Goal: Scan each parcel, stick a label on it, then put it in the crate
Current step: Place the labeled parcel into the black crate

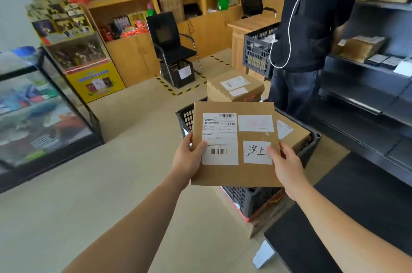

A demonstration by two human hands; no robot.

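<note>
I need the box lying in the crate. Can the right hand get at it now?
Probably not yet: the right hand and left hand both grip the flat parcel, which hangs over the box in the crate. Freed, it looks close enough.

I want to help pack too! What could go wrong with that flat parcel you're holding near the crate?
1. The left hand and right hand pinch the parcel only at its side edges, so it might slip and fall.
2. The crate already holds a brown box, so the parcel could land tilted or catch the rim.
3. The right thumb rests on the handwritten label and might smudge it.
</note>
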